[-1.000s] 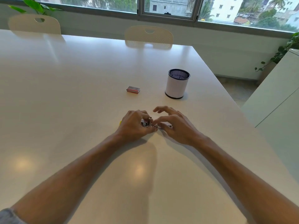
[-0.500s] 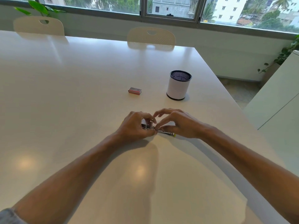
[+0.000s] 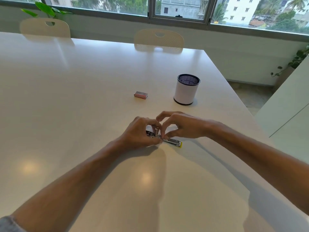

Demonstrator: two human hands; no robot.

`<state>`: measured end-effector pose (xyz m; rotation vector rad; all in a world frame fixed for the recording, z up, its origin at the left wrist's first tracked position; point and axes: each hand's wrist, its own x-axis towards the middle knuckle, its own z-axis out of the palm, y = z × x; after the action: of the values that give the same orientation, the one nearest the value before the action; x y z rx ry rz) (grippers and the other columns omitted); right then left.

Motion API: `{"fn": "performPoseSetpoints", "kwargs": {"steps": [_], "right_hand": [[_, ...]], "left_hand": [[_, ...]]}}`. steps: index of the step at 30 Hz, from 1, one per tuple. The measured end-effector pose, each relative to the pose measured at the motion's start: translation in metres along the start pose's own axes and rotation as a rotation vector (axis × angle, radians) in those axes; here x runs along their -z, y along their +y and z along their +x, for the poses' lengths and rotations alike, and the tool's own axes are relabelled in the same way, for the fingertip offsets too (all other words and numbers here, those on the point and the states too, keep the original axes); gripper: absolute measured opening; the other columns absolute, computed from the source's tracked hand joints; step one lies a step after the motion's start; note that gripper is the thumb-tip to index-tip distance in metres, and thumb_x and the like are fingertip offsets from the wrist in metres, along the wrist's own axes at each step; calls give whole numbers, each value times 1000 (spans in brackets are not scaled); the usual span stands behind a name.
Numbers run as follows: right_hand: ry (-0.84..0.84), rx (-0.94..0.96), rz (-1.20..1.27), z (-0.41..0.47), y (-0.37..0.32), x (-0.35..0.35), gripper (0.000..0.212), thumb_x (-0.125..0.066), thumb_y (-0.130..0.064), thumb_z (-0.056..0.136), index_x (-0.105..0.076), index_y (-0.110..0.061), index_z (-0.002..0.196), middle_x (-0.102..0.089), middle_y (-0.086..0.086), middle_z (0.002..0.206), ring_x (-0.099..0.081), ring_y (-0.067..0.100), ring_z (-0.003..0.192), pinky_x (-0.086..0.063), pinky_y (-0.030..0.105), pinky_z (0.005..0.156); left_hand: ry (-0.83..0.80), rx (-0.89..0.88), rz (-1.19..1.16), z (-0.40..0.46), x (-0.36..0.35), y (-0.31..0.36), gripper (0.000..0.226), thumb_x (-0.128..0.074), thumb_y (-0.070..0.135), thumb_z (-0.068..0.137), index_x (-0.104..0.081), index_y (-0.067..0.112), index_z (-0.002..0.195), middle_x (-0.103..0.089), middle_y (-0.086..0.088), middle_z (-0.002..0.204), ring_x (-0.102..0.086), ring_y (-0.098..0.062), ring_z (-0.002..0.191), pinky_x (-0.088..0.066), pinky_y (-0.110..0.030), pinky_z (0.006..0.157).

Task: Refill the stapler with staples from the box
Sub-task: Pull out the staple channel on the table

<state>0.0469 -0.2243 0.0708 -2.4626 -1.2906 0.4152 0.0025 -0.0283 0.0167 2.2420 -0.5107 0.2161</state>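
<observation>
Both on the stapler (image 3: 164, 138) at frame centre: left hand (image 3: 139, 133) clamped around its body, right hand (image 3: 182, 126) pinching the magazine, now pulled rightward, exposing more rail than a second ago. Probably seating staples. Box (image 3: 141, 95) lying closed, well apart, up-frame.

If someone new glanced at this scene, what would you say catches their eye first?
Probably the two hands meeting at the middle of the table: the left hand and right hand both work on a small metal stapler with a yellow end. Behind them stand a white mesh-topped cup and, to its left, a small staple box.
</observation>
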Motion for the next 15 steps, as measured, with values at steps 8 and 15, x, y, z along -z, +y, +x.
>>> {"fn": "performPoseSetpoints", "kwargs": {"steps": [8, 15], "right_hand": [[-98, -16, 127, 3, -3, 2, 7, -64, -21, 95, -66, -28, 98, -45, -3, 137, -47, 15, 123, -36, 32, 106], [216, -54, 580, -5, 8, -7, 12, -62, -6, 95, -66, -17, 92, -68, 9, 105, -62, 6, 94, -48, 16, 85]], "left_hand": [[-32, -18, -29, 1, 0, 0, 21, -83, 25, 63, -74, 20, 81, -75, 3, 78, -70, -16, 74, -55, -40, 73], [22, -20, 39, 0, 1, 1, 30, -87, 28, 59, -70, 30, 83, -69, 14, 70, -63, -4, 64, -47, -22, 65]]}}
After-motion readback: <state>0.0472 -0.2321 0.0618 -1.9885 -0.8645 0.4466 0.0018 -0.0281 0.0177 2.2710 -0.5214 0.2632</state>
